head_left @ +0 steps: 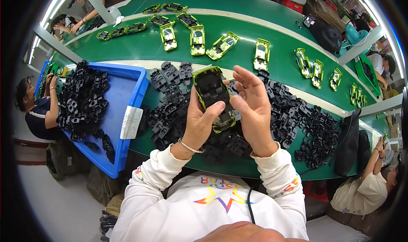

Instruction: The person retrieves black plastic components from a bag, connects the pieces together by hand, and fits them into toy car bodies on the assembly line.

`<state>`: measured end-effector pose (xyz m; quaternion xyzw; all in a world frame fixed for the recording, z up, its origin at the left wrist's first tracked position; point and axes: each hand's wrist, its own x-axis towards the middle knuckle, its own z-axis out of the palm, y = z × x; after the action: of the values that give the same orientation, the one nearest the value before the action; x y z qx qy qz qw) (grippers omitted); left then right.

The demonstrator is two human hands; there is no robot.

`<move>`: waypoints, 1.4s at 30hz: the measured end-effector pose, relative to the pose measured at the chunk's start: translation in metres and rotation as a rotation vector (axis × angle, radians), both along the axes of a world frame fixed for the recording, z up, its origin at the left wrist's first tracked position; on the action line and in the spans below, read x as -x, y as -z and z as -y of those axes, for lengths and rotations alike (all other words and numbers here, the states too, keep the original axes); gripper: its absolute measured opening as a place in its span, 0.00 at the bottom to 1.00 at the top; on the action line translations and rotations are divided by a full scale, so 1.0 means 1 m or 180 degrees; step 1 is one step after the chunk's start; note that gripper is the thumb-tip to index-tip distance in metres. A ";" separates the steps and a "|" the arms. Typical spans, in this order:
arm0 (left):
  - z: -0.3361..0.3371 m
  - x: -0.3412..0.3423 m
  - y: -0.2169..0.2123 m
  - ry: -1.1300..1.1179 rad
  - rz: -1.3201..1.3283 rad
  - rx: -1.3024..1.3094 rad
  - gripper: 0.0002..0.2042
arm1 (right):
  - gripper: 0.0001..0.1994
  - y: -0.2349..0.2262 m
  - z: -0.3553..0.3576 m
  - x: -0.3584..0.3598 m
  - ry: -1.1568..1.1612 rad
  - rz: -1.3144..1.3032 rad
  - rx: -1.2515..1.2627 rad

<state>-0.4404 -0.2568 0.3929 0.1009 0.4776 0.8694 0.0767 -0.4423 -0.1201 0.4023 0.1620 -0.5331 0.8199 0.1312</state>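
My left hand (199,125) grips a lime-green toy car body (212,95) turned underside up, with a black chassis part seated in it; my thumb lies across its lower half. My right hand (253,108) is raised beside the car on its right, fingers spread and palm toward it, touching its edge near the wrist side. Beneath both hands lies a heap of black plastic chassis parts (170,110) on the green table (238,167).
A blue bin (134,91) at the left holds more black parts. Several finished green toy cars (197,40) ride the green conveyor belt (280,67) beyond. More black parts (312,131) spread right. Other people sit at left (40,110) and right (365,186).
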 end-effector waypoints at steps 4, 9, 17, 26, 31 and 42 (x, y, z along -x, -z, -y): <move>-0.001 -0.003 0.004 -0.0335 -0.0373 0.0706 0.33 | 0.22 -0.007 -0.004 0.004 -0.0416 0.0902 0.0089; -0.006 -0.005 0.005 -0.0410 -0.0360 0.0797 0.34 | 0.20 -0.005 -0.004 0.005 -0.0521 0.0901 -0.0192; -0.012 -0.007 0.003 -0.0512 0.0053 0.0029 0.23 | 0.15 0.003 0.013 0.004 -0.0085 0.1028 0.0128; -0.005 0.000 -0.002 -0.0241 0.0191 -0.0409 0.21 | 0.28 -0.017 -0.009 -0.017 0.1130 -0.1231 -0.3339; -0.008 -0.001 0.002 -0.0287 0.0219 -0.0519 0.25 | 0.32 -0.016 -0.017 -0.018 0.0895 -0.1213 -0.3720; -0.005 -0.003 0.000 -0.0225 0.0243 -0.0466 0.23 | 0.31 -0.015 -0.016 -0.021 0.1056 -0.1426 -0.2911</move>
<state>-0.4371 -0.2515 0.3928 0.0560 0.4128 0.9073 0.0565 -0.4214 -0.1045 0.4173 0.2873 -0.8134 0.4175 0.2856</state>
